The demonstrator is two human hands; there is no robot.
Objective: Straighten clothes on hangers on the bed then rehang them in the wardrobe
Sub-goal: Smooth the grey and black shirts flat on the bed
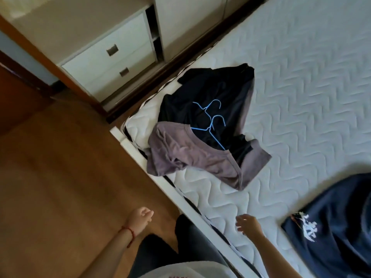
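A black shirt lies crumpled near the corner of the white quilted bed. Two light blue wire hangers rest on top of it. A grey-brown shirt overlaps its near side and hangs slightly over the mattress edge. A dark navy shirt with a white print lies at the right. My left hand is empty over the floor, fingers loosely curled. My right hand hovers open above the mattress edge, well short of the clothes.
A white drawer unit with two dark handles stands by the wall beyond the bed's corner, with a tall white cabinet beside it. Wooden floor runs along the left of the bed. My dark-trousered legs are against the bed frame.
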